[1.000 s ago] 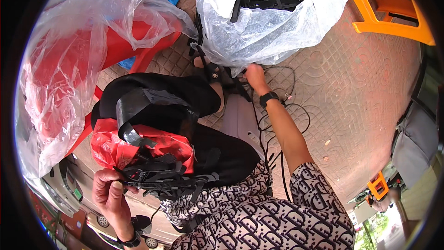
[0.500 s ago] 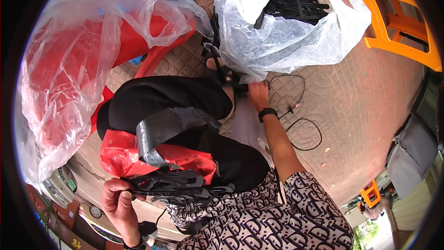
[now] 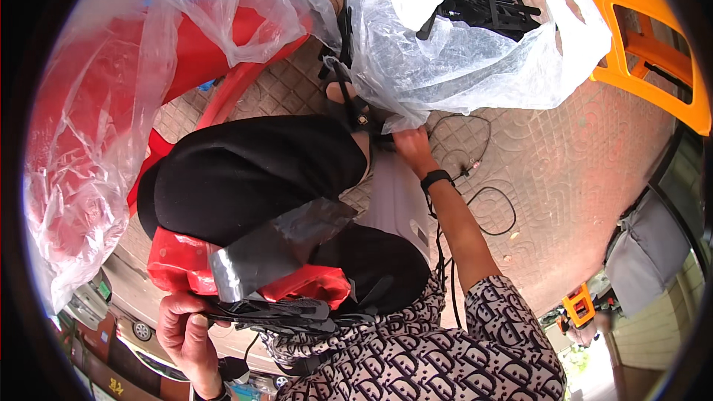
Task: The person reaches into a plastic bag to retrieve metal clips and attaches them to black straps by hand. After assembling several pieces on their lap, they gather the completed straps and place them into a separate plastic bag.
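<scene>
The left hand (image 3: 187, 334) pinches the left end of a bundle of black strips (image 3: 286, 315) beside the black-clad legs (image 3: 252, 167); the strips look light and bendy, likely to slide over one another, so that gathered end seems the surest hold. Just beyond, a red plastic bag (image 3: 177, 263) and a dark grey band (image 3: 260, 256) lie over the legs. Well apart, the right hand (image 3: 411, 147) is at a translucent bag (image 3: 483, 78), its grip impossible to tell, with more black pieces (image 3: 490, 0) in the bag's mouth.
</scene>
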Demonstrator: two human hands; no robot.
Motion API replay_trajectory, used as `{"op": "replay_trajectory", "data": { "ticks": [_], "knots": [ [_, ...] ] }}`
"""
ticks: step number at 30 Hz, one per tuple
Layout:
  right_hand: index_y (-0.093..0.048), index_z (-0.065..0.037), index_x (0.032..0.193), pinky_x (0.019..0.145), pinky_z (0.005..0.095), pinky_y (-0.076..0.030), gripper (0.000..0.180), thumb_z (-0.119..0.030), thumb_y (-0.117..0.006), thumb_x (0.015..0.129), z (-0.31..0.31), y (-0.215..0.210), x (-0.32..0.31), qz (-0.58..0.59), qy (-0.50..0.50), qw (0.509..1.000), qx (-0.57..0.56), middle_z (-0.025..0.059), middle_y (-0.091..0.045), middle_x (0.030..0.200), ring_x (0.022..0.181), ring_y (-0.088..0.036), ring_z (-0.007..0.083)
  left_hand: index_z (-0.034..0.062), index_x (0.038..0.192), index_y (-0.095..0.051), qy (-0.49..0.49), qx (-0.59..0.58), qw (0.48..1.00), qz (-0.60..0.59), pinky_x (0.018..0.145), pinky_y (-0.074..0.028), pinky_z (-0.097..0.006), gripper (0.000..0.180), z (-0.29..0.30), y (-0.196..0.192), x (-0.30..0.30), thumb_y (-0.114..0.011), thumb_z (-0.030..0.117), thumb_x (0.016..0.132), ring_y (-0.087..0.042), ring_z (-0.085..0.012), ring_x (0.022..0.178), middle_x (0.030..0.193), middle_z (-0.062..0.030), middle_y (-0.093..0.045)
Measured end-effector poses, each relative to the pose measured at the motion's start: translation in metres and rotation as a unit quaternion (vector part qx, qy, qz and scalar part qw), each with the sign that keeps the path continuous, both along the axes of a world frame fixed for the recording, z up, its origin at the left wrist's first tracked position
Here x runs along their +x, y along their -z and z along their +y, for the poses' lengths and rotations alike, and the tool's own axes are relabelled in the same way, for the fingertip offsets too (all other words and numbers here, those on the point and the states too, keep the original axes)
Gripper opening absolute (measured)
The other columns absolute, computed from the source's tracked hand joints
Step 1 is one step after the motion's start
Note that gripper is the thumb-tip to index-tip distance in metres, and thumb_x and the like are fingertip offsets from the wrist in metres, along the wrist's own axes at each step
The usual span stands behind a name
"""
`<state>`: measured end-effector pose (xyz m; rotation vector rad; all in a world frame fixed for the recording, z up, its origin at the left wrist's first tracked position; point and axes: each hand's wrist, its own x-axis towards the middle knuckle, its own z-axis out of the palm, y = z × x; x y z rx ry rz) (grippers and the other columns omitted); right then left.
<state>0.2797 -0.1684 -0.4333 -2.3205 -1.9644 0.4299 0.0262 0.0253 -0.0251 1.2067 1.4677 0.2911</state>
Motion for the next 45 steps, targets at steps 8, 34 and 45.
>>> {"op": "replay_trajectory", "data": {
  "ticks": [8,34,45],
  "knots": [
    [-0.06,-0.006,0.079,0.059,0.0356,-0.046,0.016,-0.008,-0.052,0.066,0.004,-0.007,-0.004,0.057,0.047,0.997,-0.038,0.0104,-0.061,0.073,0.067,-0.06,0.024,-0.0012,0.086,-0.048,-0.017,-0.01,1.0,0.013,0.055,-0.043,-0.021,0.02,-0.001,0.002,0.005,-0.058,0.016,0.081,-0.053,-0.0126,0.056,0.069,-0.008,-0.055],
    [-0.061,-0.006,0.08,0.066,0.0381,-0.047,0.019,-0.011,-0.052,0.065,-0.006,0.008,-0.016,-0.006,-0.02,1.0,-0.02,0.0107,-0.061,0.081,0.076,-0.06,0.0257,-0.0014,0.085,-0.05,-0.006,-0.011,1.0,0.024,0.058,-0.044,-0.022,0.017,-0.006,0.002,0.007,-0.057,0.014,0.082,-0.054,-0.0123,0.058,0.069,-0.0072,-0.056],
    [-0.056,-0.002,0.073,0.056,0.0408,-0.044,0.014,-0.005,-0.054,0.059,0.019,-0.06,0.007,0.344,0.102,0.933,0.026,0.017,-0.055,0.066,0.064,-0.055,0.036,-0.0007,0.086,-0.05,0.0,-0.014,1.0,0.003,0.058,-0.043,-0.022,0.016,-0.008,0.005,0.002,-0.057,0.014,0.082,-0.054,-0.012,0.059,0.071,-0.0068,-0.056]
  ]
}}
